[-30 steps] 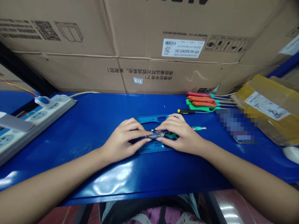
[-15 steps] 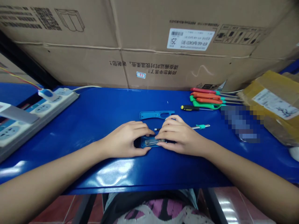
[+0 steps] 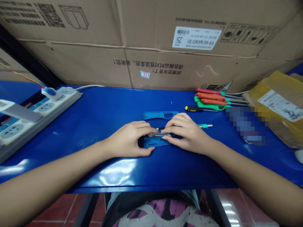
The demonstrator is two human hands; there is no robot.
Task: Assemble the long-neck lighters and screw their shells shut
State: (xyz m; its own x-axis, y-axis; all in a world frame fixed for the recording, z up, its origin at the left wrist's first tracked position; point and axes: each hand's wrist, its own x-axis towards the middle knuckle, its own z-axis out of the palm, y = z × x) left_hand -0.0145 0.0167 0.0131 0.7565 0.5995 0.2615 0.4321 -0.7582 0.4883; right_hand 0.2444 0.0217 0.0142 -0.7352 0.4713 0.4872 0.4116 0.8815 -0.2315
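A blue half shell of a stick lighter [image 3: 151, 142] lies hollow side up on the table between my hands. My left hand [image 3: 129, 138] curves around its left end, thumb at the near edge and index finger at the far side. Pinched in my right hand [image 3: 183, 132] is a clear fuel tank [image 3: 155, 135], just above the shell's far edge; its right end is hidden by the fingers. Beyond the hands lies the other blue half shell [image 3: 153, 115]. From behind my right hand a metal lighter tube with a green collar [image 3: 205, 126] sticks out.
Several red, orange and green stick lighters [image 3: 210, 97] lie at the back right, near a black and yellow screwdriver [image 3: 195, 109]. A taped parcel [image 3: 276, 104] sits at far right. A power strip [image 3: 44, 110] runs along the left. A large cardboard box [image 3: 146, 53] stands behind.
My right hand has lifted the clear fuel tank out of the near half shell and moved it toward the far edge. My left hand stays around the shell.
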